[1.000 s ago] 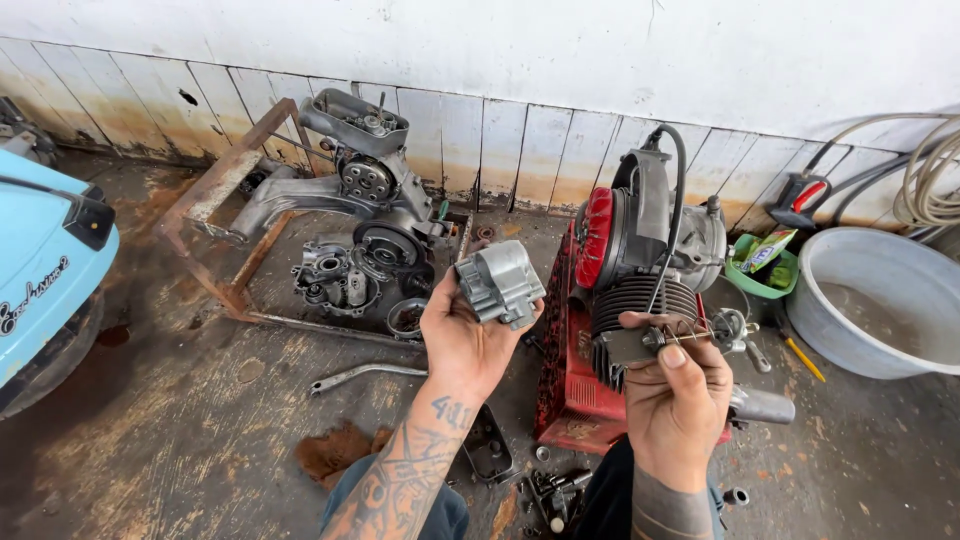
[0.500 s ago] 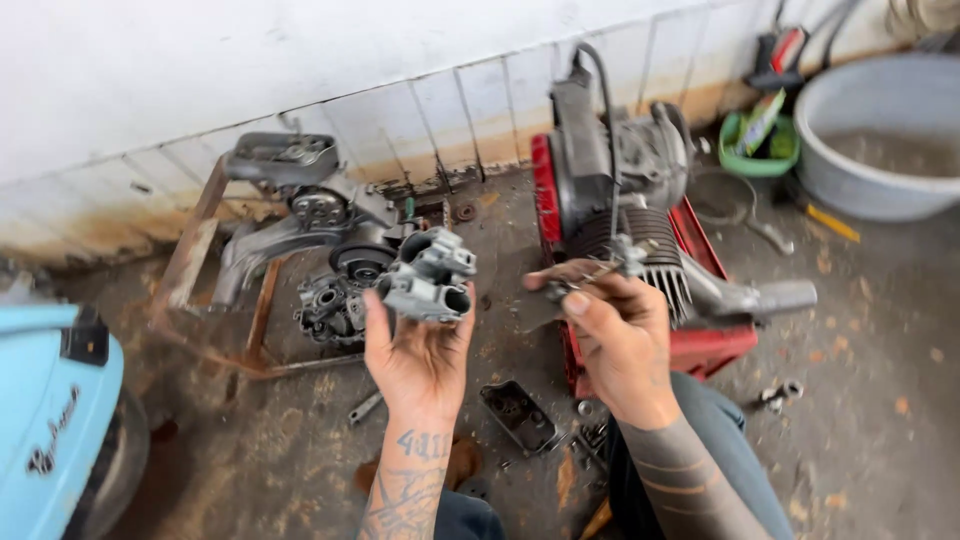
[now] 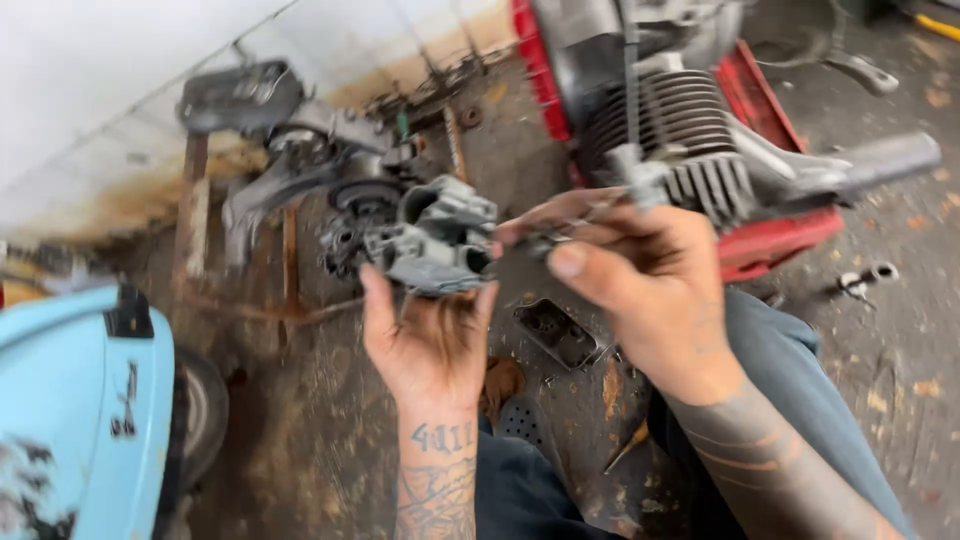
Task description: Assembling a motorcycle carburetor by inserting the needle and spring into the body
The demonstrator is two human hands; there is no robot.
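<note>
My left hand [image 3: 428, 335] is raised palm-up and holds a grey metal carburetor [image 3: 437, 240] at the centre of the view. My right hand [image 3: 640, 285] is beside it on the right, fingers pinched on a small thin metal part [image 3: 545, 240] close to the carburetor's side. Both forearms are tattooed. Behind my right hand sits an engine [image 3: 680, 130] with cooling fins on a red base [image 3: 775, 235]. The image is motion-blurred.
A dismantled engine casing [image 3: 300, 180] lies on a rusty metal frame [image 3: 195, 210] by the white wall. A light blue scooter body [image 3: 75, 400] fills the lower left. A small black cover [image 3: 555, 332] and loose parts lie on the dirty concrete floor.
The view has tilted and moved closer. My hands have come together: the right hand left the engine and now brings a small part up against the carburetor held in my left.
</note>
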